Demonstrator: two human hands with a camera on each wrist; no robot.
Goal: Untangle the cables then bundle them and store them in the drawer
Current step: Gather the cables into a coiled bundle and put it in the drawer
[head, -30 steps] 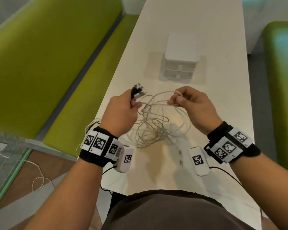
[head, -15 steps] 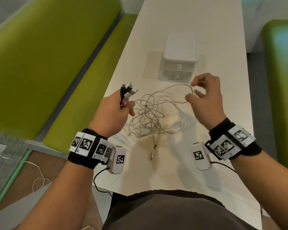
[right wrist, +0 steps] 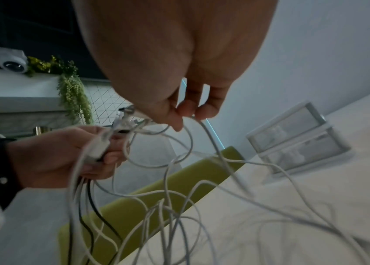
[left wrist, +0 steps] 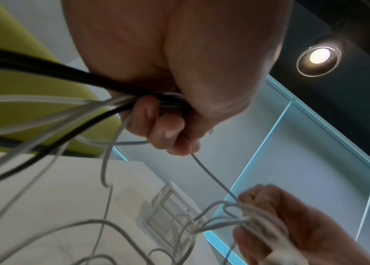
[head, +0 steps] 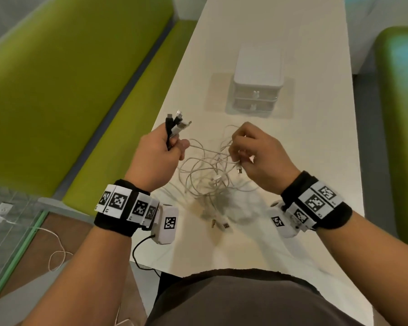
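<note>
**Right hand back in the tangle, one strand picked out**

On the left, the left hand (head: 156, 156) is closed around a gathered bunch of plug ends (head: 177, 122), black and white, which stick up above the fist just as they did a moment ago; its grip has not changed. The cables (head: 205, 175) trail from that fist down into a loose knot of white loops that hangs between the two hands and partly rests on the table (head: 316, 161).

The change is on the right. Half a second ago the right hand (head: 257, 156) was lifted away with fingers spread, holding nothing; now it has come back down and in, and its fingertips (right wrist: 187, 111) pinch a thin white strand close to the knot. That suggests a new strand is being singled out, so untangling is in progress and bundling has not begun.

For room: the table's left edge lies close beside the left hand, with a green bench (head: 68, 90) below it, so loose ends could slip over that side. Ahead, the small drawer box (head: 257, 90) stands well apart from the cables, both drawers closed, with bare table in between. The table runs wider on the right.
</note>
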